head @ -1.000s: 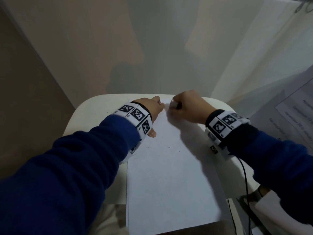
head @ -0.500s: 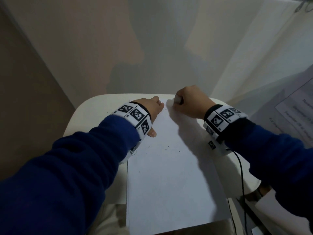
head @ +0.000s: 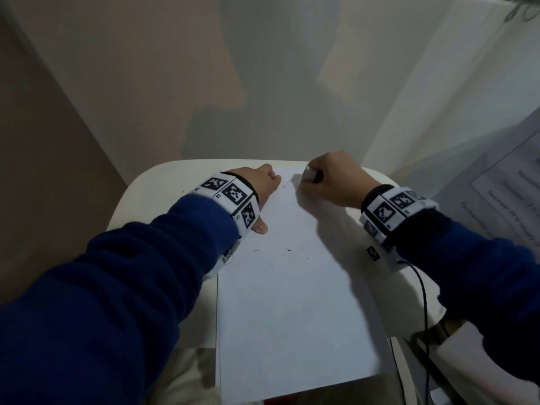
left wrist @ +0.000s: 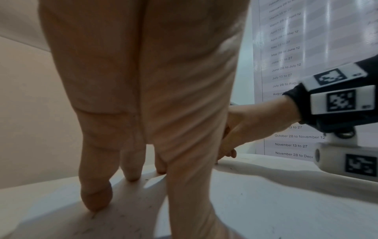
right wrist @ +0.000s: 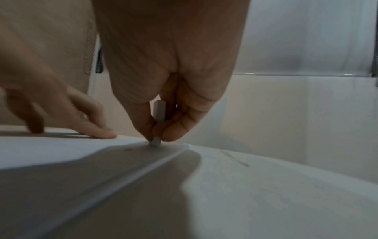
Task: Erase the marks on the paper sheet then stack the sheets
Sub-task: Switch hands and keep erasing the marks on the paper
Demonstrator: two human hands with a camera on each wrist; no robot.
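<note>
A white paper sheet [head: 292, 302] lies lengthwise on a small white table [head: 163, 194], its near end hanging over the table's front edge. My left hand [head: 267, 178] rests flat on the sheet's far left corner, fingers [left wrist: 96, 177] straight and pressing down. My right hand [head: 314, 178] pinches a small white eraser [right wrist: 159, 111] at the far right corner, and the eraser's tip touches the paper [right wrist: 51, 153]. Dark eraser crumbs [head: 287, 251] are scattered over the sheet's upper half. I can make out no marks under the eraser.
The table stands in a corner of pale walls. A printed notice [head: 514, 194] with dated lines hangs on the right wall. A black cable [head: 423, 302] runs down from my right wrist band past the table's right edge.
My right hand has shifted slightly right and farther along the sheet's far edge, with the eraser still in its grip. The left hand and the sheet have stayed put.
</note>
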